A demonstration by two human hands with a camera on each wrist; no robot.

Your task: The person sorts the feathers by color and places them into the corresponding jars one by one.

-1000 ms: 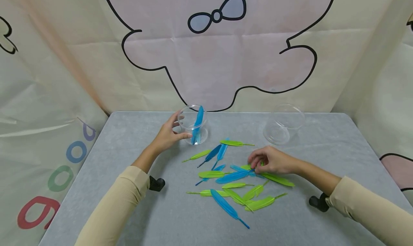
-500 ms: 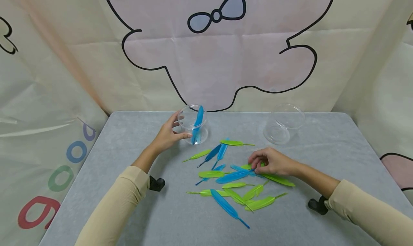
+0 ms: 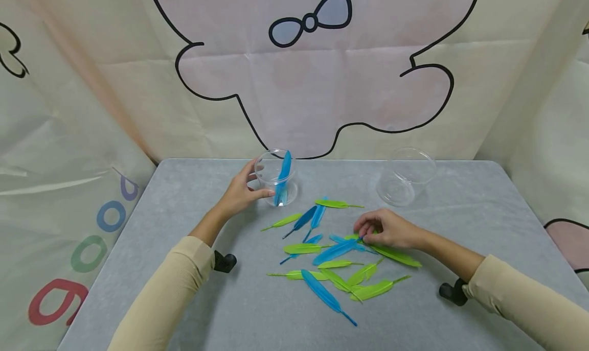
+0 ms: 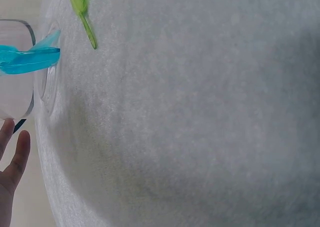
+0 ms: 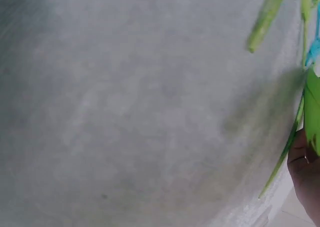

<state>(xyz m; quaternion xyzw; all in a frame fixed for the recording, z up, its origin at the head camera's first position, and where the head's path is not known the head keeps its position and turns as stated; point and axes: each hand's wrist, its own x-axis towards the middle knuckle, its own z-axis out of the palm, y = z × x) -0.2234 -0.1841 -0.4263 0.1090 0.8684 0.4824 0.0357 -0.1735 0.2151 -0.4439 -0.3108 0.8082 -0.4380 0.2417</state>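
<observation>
My left hand (image 3: pixel 241 193) holds a clear plastic cup (image 3: pixel 294 191) from its left side, thumb and fingers around it. Blue feathers (image 3: pixel 282 174) stand inside this cup; the left wrist view shows them through its wall (image 4: pixel 15 97). Over the pile, the thumb and fingertips of my right hand (image 3: pixel 390 230) pinch the quill end of a blue feather (image 3: pixel 338 251). Its vane points left across other feathers. A green feather (image 3: pixel 399 256) lies beneath that hand. In the right wrist view, only part of the hand (image 5: pixel 306 174) shows, beside a green feather (image 5: pixel 312 107).
Several loose green feathers (image 3: pixel 372 289) and blue feathers (image 3: pixel 322 290) lie scattered over the middle of the grey table (image 3: pixel 257 320). A second clear cup (image 3: pixel 397 191) stands at the back right. Printed curtains (image 3: pixel 377 95) hang behind and beside the table.
The pinched blue feather has swung slightly, its vane tip shifting a little right and down. Otherwise both hands stay nearly still, and the left one keeps its hold on the cup.
</observation>
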